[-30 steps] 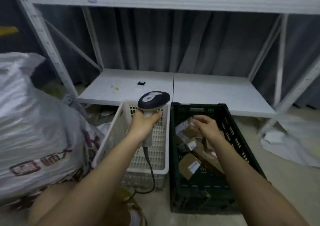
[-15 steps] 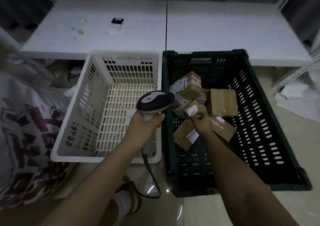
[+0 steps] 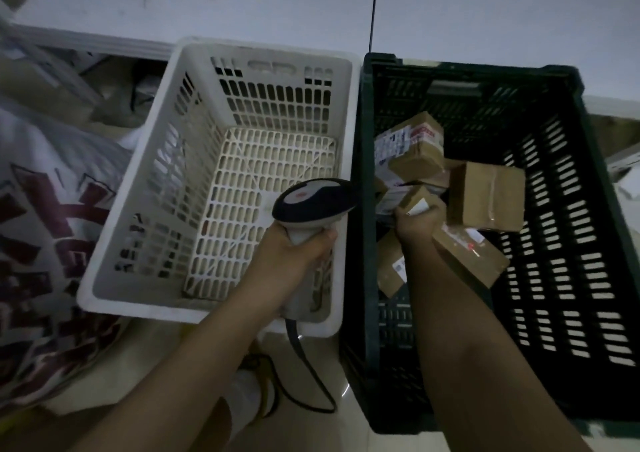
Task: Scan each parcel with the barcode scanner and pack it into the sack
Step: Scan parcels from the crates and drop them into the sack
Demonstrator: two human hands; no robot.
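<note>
white shelf (image 3: 485, 12) behind crates; left hand (image 3: 298, 247) grips scanner (image 3: 311, 202), right hand (image 3: 415, 223) holds parcel (image 3: 417, 200).

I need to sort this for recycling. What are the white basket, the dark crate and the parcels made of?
White basket: looks like moulded plastic, matte, slotted walls. Dark crate: likely the same, dark green. Parcels: brown cardboard, taped, paper labels.

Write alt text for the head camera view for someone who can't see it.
Left hand grips a barcode scanner over a white basket, while the right hand holds a small parcel among cardboard parcels in a dark green crate. A printed sack lies at left.
</note>
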